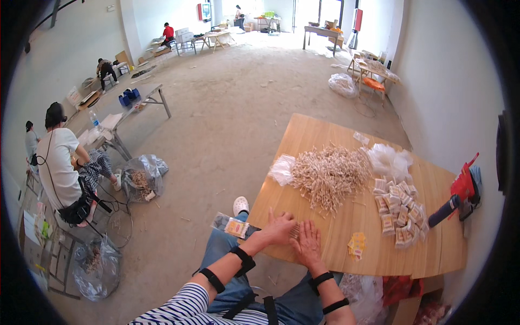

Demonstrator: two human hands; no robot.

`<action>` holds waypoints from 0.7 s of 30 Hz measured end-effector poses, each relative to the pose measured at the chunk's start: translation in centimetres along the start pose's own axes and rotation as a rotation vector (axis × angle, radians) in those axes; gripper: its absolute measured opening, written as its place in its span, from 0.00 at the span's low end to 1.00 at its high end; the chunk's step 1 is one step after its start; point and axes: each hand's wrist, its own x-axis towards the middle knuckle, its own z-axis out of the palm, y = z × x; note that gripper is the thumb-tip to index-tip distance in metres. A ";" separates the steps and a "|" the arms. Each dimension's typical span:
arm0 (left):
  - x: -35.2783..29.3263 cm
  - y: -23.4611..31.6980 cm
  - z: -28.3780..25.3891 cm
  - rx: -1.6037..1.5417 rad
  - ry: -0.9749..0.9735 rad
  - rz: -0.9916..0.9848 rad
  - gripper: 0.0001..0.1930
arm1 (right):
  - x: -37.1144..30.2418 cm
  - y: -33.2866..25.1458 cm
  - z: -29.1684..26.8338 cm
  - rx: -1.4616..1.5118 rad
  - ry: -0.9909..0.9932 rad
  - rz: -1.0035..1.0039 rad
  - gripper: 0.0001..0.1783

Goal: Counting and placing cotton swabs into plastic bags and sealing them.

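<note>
- Counter (303, 135): wood-topped; carries the loose stock and packed stock apart, an arrangement that likely prevents mixing.
- Cotton swab heap (330, 176): piled loose beyond the hands, near the middle; the position presumably keeps it within reach of either arm.
- Packed swab bundles (401, 208): stacked to the right of the heap, apparently leaving the near edge free for handwork.
- Clear plastic bags (390, 161): grouped behind the packed bundles, beside the heap; probably parked there to stay off the working edge.
- Right hand (308, 241): palm down, fingers extended together, set against the small bundle as a probable stop.
- Left hand (280, 227): fingers bent at the bundle's left side; whether they grip it cannot be told.
- Clear packet with yellow card (236, 227): at the counter's left edge; its support cannot be determined.
- Yellow cards (356, 245): right of the right hand, likely for short reach.
- Small swab bundle (294, 232): between both hands near the front edge, probably braced to keep the sticks parallel.
</note>
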 end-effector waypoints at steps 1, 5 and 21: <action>1.2 -1.3 1.3 0.010 0.054 -0.044 0.22 | 0.1 -0.1 0.0 -0.058 0.009 -0.035 0.46; 2.3 -1.0 0.3 0.003 0.148 -0.102 0.07 | 0.4 0.2 0.5 -0.164 0.036 -0.075 0.47; 3.8 0.1 -1.4 0.113 0.191 -0.246 0.09 | 0.5 -1.0 -0.5 -0.178 0.036 -0.063 0.55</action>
